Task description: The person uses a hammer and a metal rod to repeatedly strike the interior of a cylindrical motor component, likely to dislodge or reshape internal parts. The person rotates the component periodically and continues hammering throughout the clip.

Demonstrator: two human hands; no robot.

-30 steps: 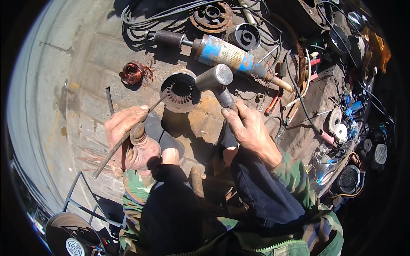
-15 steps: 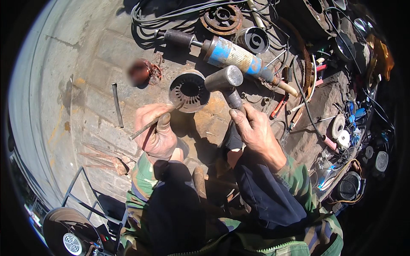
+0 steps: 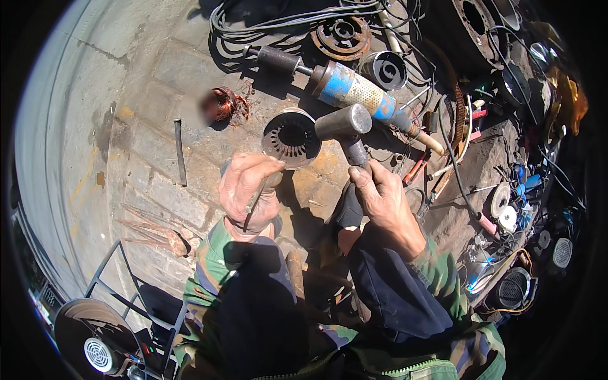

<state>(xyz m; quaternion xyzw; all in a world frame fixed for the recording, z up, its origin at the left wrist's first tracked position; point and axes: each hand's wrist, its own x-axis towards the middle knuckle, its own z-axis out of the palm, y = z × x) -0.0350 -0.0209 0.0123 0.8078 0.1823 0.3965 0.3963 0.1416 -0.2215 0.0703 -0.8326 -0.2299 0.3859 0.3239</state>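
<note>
My left hand (image 3: 250,193) is closed on a thin metal rod (image 3: 255,196), its fingertips at the near rim of a motor stator (image 3: 278,143). The stator stands on the ground with its round bore facing up and a ring of slots inside it. The rod slants down across my palm; its upper end is hidden by my fingers. My right hand (image 3: 389,206) grips a hammer (image 3: 342,122) by its handle. The hammer's heavy cylindrical head is held up just right of the stator, slightly overlapping its edge in view.
A tangle of copper wire (image 3: 235,106) and a dark rod (image 3: 180,152) lie to the left. Beyond the stator is a blue and tan cylindrical power tool (image 3: 358,92), with a rusty round plate (image 3: 341,38) and cables (image 3: 272,22) behind. Scrap parts crowd the right, including a spool (image 3: 500,199).
My left hand has turned and drawn the rod's tip back from the stator's slots; the rod now stands steeper. My right hand keeps the hammer raised. The whole view has shifted slightly.
</note>
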